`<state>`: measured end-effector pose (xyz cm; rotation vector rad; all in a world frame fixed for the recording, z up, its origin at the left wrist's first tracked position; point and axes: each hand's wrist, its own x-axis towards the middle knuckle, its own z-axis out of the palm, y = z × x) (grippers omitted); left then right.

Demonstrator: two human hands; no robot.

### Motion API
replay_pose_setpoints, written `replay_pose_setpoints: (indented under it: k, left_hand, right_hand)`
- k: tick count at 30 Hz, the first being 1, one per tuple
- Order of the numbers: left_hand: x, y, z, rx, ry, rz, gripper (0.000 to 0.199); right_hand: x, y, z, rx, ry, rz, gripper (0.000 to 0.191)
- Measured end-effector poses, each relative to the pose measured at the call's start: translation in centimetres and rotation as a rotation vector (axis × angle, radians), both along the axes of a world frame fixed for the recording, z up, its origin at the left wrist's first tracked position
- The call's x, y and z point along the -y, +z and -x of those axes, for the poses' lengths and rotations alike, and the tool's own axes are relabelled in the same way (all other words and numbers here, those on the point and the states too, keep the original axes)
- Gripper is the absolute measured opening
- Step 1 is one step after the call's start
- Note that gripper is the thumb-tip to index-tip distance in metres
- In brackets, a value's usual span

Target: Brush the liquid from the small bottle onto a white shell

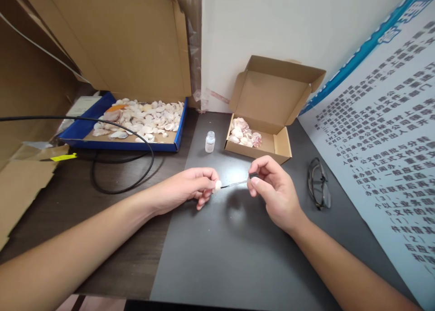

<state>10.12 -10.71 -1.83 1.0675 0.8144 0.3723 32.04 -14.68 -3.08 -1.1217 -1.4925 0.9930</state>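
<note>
Between the thumb and fingers of my left hand (197,186) is a small white seashell (217,186). My right hand (275,191) pinches a black cap (253,175) with a thin applicator brush (234,184) sticking out to the left. The brush's dark tip is at the shell; whether it touches cannot be made out. Behind the hands stands a small labelled glass bottle (210,143), upright and with no cap on it.
At back left, a blue-edged cardboard box (146,146) holds many shells. A smaller open box (268,152) with several shells stands at back right. A black cable (151,159) loops at left. Glasses (317,184) lie at right beside a printed poster (384,120).
</note>
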Motion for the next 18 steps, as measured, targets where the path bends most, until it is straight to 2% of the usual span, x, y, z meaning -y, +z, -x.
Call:
replay_pose_setpoints:
  k: [5, 9, 14, 18]
  left_hand:
    - [-0.06, -0.04, 0.01, -0.010, -0.015, -0.007, 0.016]
    - [-0.07, -0.08, 0.00, -0.013, -0.013, -0.015, 0.015]
    - [-0.08, -0.13, 0.03, -0.020, -0.030, -0.047, 0.015]
    - [-0.15, -0.29, 0.07, -0.006, -0.040, -0.055, 0.015]
  right_hand:
    - [-0.04, -0.06, -0.04, 0.053, -0.020, 0.032, 0.006]
    - [-0.06, 0.10, 0.07, -0.002, -0.007, 0.041, 0.004]
    - [-0.14, 0.25, 0.12, 0.075, -0.021, 0.026, 0.005]
    - [-0.13, 0.38, 0.11, 0.014, 0.009, 0.036, 0.003]
